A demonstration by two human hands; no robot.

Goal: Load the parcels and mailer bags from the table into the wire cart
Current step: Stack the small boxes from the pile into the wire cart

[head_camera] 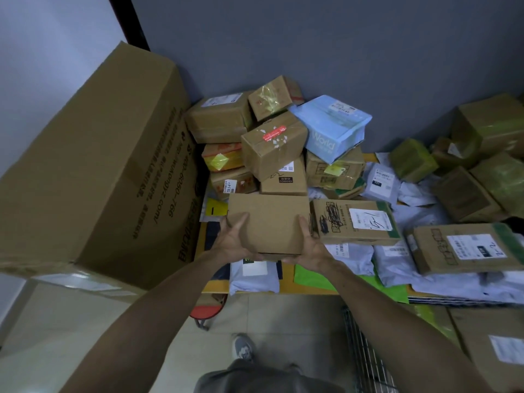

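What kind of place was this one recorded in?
Probably a courier depot or parcel pick-up room: a table heaped with labelled cardboard parcels and grey mailer bags, with a wire cart in front of it. The left hand and right hand grip a plain box.

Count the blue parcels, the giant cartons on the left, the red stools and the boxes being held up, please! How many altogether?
Blue parcel: 1
Giant carton: 1
Red stool: 1
Held box: 1, gripped between the left grip and the right grip
Total: 4
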